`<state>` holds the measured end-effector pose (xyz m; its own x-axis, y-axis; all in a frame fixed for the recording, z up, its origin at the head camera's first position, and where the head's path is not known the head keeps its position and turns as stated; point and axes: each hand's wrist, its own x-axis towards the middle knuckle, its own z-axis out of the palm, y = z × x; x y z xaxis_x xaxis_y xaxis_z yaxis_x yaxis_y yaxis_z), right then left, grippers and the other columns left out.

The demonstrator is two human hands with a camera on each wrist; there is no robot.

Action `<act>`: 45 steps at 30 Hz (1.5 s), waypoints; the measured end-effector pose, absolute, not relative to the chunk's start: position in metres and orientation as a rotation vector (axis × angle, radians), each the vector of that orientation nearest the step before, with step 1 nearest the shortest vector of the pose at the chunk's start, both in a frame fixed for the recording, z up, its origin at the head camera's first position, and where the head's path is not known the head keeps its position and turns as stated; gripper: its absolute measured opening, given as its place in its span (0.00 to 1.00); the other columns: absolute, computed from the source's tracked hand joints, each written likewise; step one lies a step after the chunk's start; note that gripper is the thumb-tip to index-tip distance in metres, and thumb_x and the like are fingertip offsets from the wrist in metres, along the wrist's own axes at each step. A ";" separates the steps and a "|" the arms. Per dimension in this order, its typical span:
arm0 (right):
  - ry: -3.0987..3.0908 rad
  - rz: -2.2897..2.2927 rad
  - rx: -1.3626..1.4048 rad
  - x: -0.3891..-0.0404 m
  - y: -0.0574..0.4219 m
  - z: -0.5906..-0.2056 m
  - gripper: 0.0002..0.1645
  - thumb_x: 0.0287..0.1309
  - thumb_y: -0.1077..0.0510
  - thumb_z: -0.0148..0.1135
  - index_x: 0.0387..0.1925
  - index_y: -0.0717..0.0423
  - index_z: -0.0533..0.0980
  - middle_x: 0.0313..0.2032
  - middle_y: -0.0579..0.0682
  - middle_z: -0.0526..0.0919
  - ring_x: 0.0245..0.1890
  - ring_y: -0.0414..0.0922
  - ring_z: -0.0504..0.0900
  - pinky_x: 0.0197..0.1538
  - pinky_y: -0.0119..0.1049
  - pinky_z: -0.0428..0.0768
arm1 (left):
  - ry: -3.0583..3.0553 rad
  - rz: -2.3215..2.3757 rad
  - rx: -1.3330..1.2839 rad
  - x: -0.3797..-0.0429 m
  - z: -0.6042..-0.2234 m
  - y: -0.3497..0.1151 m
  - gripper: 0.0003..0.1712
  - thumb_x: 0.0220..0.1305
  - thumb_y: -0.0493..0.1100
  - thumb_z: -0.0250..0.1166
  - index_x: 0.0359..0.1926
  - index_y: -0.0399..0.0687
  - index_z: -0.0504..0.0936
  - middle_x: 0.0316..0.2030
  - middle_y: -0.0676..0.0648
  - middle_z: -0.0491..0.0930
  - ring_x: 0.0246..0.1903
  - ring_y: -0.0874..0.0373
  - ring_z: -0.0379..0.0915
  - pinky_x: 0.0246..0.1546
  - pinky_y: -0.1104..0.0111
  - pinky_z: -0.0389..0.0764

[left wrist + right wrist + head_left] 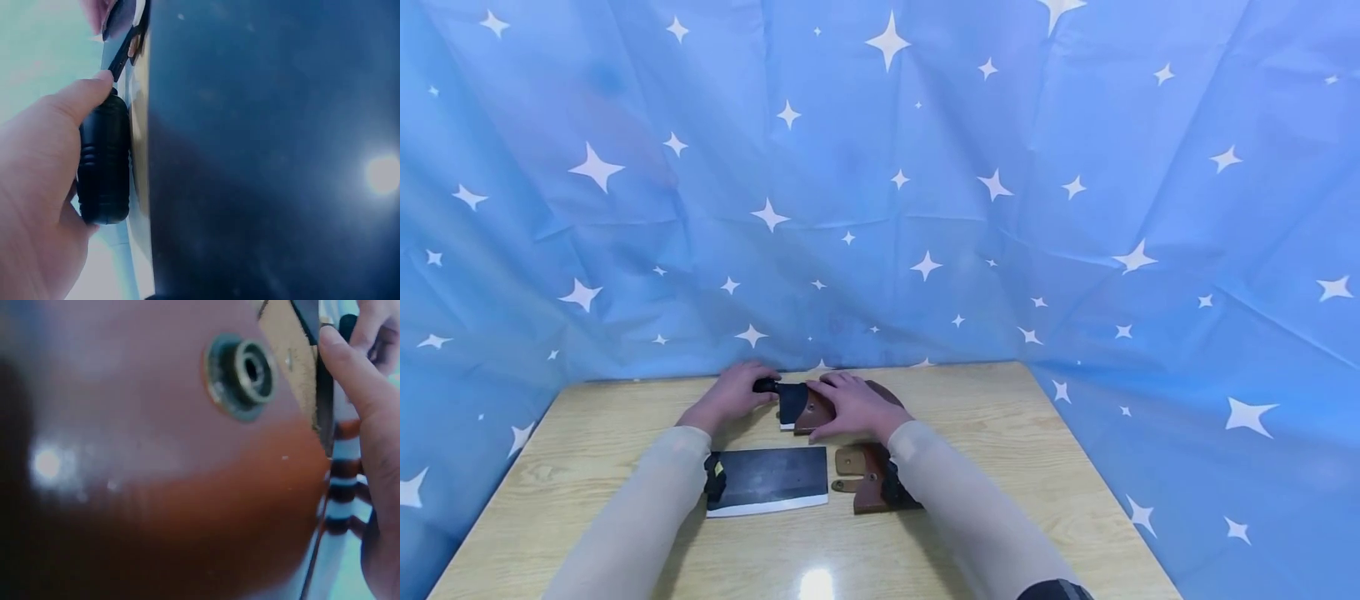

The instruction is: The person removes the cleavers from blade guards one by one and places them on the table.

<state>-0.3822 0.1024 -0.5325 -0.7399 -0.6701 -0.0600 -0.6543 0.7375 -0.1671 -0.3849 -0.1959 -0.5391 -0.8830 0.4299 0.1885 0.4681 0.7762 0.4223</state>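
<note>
"at the far side of the table (1000,475), what does the head view show?"

"the left hand (733,397) grips the black handle (765,385) of a small cleaver (791,402). the right hand (859,406) holds the brown sheath (815,412) that partly covers that cleaver, thumb at the near edge, fingers over the top."

"and nearer to us?"

"a larger cleaver (767,479) lies flat on the wood, with a second sheath (868,479) just beside it, partly hidden by the right sleeve (977,508). a blue curtain (850,158) with white stars hangs behind."

"what about the left wrist view?"

"the left hand wraps the ridged black handle, thumb at its upper end. a broad dark blade (275,150) fills the right side."

"and the right wrist view?"

"mostly shiny brown leather (156,450) with a metal snap (253,372). the right hand shows at the margin, its thumb pointing toward the left hand; the other fingers' hold i can't tell from there."
</note>
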 end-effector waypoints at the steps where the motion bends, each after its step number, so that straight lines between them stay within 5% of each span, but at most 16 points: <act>1: 2.817 -0.197 -1.084 -0.383 0.102 -0.533 0.67 0.59 0.13 0.66 0.90 0.34 0.54 0.85 0.50 0.61 0.86 0.54 0.56 0.83 0.59 0.59 | -2.884 -0.728 -0.741 -0.386 -0.539 -0.196 0.23 0.74 0.46 0.76 0.65 0.41 0.87 0.59 0.37 0.85 0.63 0.33 0.77 0.67 0.37 0.74; 25: 2.828 -0.203 -1.103 -0.384 0.103 -0.533 0.66 0.60 0.12 0.63 0.90 0.33 0.55 0.80 0.52 0.67 0.83 0.55 0.61 0.82 0.58 0.62 | -2.912 -0.866 -0.598 -0.388 -0.549 -0.193 0.18 0.76 0.42 0.73 0.62 0.42 0.89 0.60 0.37 0.84 0.64 0.34 0.78 0.69 0.39 0.74; 36: 2.854 -0.264 -1.122 -0.381 0.107 -0.526 0.66 0.59 0.12 0.63 0.90 0.32 0.55 0.85 0.56 0.59 0.86 0.65 0.52 0.81 0.63 0.63 | -2.857 -0.817 -0.572 -0.376 -0.536 -0.191 0.19 0.74 0.44 0.73 0.62 0.43 0.88 0.62 0.36 0.82 0.62 0.35 0.78 0.64 0.38 0.78; 45: 2.927 -0.229 -1.199 -0.371 0.113 -0.517 0.65 0.60 0.12 0.62 0.89 0.33 0.56 0.78 0.53 0.66 0.80 0.55 0.63 0.80 0.58 0.64 | -2.801 -0.788 -0.549 -0.370 -0.532 -0.186 0.19 0.72 0.48 0.75 0.59 0.46 0.89 0.60 0.39 0.83 0.61 0.37 0.78 0.63 0.40 0.78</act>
